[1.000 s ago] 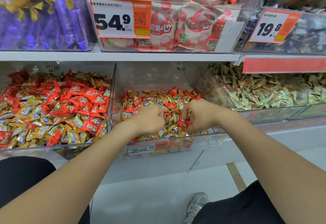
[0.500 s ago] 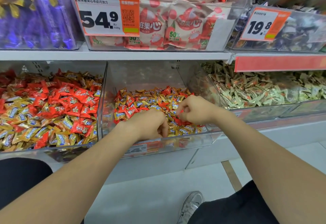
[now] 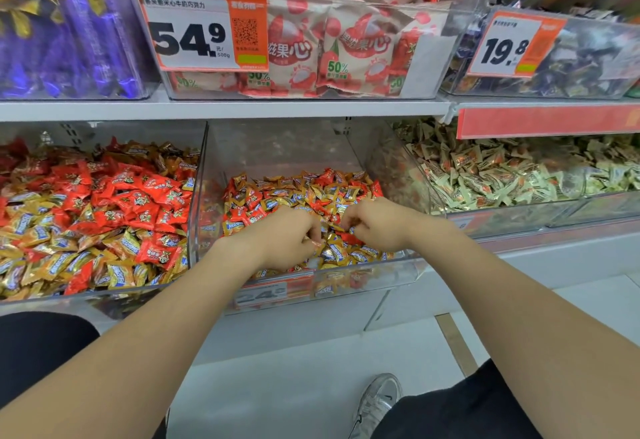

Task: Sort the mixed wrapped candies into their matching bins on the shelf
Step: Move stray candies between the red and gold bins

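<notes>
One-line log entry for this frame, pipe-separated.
phase: picking | left hand: fingers curled in candies, grip unclear | right hand: same | site: middle bin | mix: red and gold

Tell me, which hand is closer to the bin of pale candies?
Right. The right hand is in the middle bin, toward the side next to the pale-candy bin; the left hand is in the same bin, farther left.
</notes>
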`<state>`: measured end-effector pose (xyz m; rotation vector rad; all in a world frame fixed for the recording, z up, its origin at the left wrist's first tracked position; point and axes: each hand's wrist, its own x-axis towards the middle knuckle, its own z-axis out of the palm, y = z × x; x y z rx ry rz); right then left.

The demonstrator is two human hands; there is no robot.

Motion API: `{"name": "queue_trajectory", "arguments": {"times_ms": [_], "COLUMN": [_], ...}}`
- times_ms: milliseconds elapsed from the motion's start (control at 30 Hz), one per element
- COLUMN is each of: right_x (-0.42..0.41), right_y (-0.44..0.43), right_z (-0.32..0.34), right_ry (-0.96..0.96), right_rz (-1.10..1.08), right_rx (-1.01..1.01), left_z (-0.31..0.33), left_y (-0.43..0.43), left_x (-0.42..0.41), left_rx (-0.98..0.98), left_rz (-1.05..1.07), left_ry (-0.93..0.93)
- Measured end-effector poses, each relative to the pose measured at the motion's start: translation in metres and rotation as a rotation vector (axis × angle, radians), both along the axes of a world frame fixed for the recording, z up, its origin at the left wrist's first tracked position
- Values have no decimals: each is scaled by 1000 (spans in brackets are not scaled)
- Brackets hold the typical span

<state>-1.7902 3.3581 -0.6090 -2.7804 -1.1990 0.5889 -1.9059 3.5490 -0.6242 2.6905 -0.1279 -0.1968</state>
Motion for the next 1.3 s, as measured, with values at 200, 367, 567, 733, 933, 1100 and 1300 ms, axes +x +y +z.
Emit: {"name": "queue_trajectory", "arguments": {"times_ms": [200, 367, 567, 733, 933, 1100, 1300], "right_x": [-3, -5, -2, 3, -10, -8, -6], "right_y": [6, 8, 6, -3, -14, -6, -2], "right_z": [-7, -11, -20, 3, 26, 23, 18], "right_ry": [-74, -65, 101, 250, 436, 320, 413], "right_rz": [28, 68, 55, -37, -264, -269, -273], "right_rx": [-234, -248, -44, 182, 370, 478, 380], "left_z": [4, 10, 3, 18, 20, 12, 0], "left_y": [5, -1, 3, 11, -1, -7, -4], "left_x": [-7, -9, -7, -3, -2, 9, 21], "left_rx": [14, 149, 54, -192, -172, 104, 378], "left_rz": [-44, -139, -80, 47, 203, 267, 91], "left_ry": [31, 114, 204, 106, -162, -311, -74]}}
